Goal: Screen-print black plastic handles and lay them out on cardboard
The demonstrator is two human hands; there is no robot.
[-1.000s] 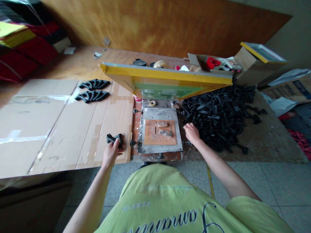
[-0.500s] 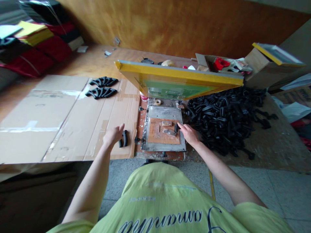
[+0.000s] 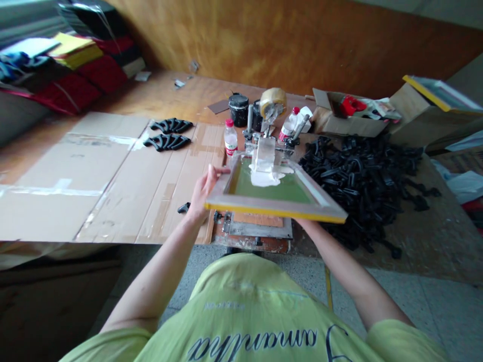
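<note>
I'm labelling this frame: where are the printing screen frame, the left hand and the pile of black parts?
printing screen frame [image 3: 275,210]: head view, yellow front rail.
left hand [image 3: 204,190]: head view, back of the hand.
pile of black parts [image 3: 358,176]: head view, middle of the heap.

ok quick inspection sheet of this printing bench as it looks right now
surface: wooden table partly covered by flattened cardboard
job's things: screen frame with white ink, lowered over metal plate
clutter: heap of black parts, two stacks, bottle, tape roll, open box
grippers: left hand grips the frame's left edge; right hand hidden under frame
cables: nothing seen
surroundings: plywood wall, folded fabric
</note>
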